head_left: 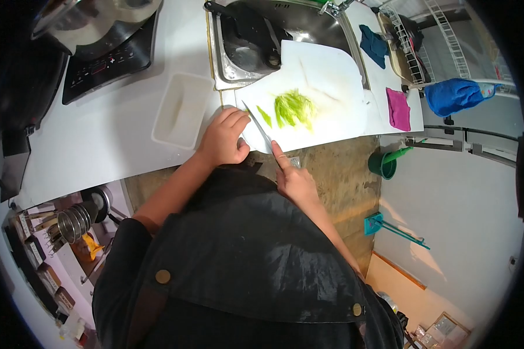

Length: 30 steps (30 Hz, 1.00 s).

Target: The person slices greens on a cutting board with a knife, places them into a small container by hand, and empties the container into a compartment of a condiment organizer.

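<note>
My right hand (297, 181) grips a kitchen knife (258, 127), its index finger stretched along the top of the blade. The blade points away from me across the left part of a white cutting board (337, 116). Left of the blade, my left hand (222, 138) rests at the board's edge with fingers curled together; whatever is under them is hidden. A pile of shredded pale-green leafy vegetable (294, 109) lies on the board to the right of the knife. One separate green strip (264, 116) sits between blade and pile.
A translucent plastic tub (183, 110) stands left of my left hand. Behind the board is a steel sink (326, 35) with a black pan (244, 41) in it. A black induction cooker (108, 67) bears a pot (93, 26). A pink cloth (397, 109) lies at right.
</note>
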### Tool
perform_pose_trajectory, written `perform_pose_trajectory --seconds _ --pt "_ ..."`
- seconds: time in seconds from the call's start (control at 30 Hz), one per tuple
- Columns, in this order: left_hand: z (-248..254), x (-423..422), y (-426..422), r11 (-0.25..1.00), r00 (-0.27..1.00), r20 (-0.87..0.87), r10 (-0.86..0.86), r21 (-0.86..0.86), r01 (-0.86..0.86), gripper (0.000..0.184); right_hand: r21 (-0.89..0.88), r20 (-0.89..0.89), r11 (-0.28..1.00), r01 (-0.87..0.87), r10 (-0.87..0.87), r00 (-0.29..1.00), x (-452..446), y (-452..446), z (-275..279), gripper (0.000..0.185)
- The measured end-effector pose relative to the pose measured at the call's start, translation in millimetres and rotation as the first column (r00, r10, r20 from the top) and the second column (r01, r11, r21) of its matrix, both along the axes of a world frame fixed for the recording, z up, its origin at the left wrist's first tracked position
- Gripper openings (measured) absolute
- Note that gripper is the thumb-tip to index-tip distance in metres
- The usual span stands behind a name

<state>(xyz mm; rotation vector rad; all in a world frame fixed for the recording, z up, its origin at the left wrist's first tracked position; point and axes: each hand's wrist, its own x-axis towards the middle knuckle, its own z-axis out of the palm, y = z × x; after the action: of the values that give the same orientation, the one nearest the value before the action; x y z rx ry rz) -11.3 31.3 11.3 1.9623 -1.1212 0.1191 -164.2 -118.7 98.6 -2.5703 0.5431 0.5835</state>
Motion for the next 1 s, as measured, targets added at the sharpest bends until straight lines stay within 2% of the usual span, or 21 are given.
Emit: perform_pose_trajectory --seconds 0.13,0.27,0.5,0.8,0.9,1.0 --pt "2 1 2 1.0 1.0 0.015 -0.006 -0.012 0.006 0.045 0.061 -0.033 0.997 0.046 -0.044 0.999 -28 -7 21 0.067" --pt "2 0 1 0.999 1.0 -0.011 -0.004 -0.046 0.004 0.044 0.069 0.031 0.997 0.038 -0.041 0.999 -35 -11 44 0.065" --pt "2 1 4 1.0 1.0 -0.02 -0.007 -0.02 0.007 0.046 0.019 0.069 1.0 -0.024 0.023 0.997 -15 -10 21 0.064" --pt "0 0 3 1.0 0.999 -0.033 0.002 -0.024 -0.003 0.045 0.02 0.029 0.999 -0.03 0.029 0.999 -5 -5 3 0.068" --pt "1 2 3 1.0 1.0 -0.015 -0.005 -0.017 0.005 0.045 0.03 -0.042 1.0 -0.004 0.005 0.999 -10 -3 3 0.07" --pt "2 2 3 0.999 1.0 -0.009 -0.01 -0.036 0.01 0.043 0.053 -0.042 0.998 0.028 -0.025 0.999 -33 -7 31 0.069"
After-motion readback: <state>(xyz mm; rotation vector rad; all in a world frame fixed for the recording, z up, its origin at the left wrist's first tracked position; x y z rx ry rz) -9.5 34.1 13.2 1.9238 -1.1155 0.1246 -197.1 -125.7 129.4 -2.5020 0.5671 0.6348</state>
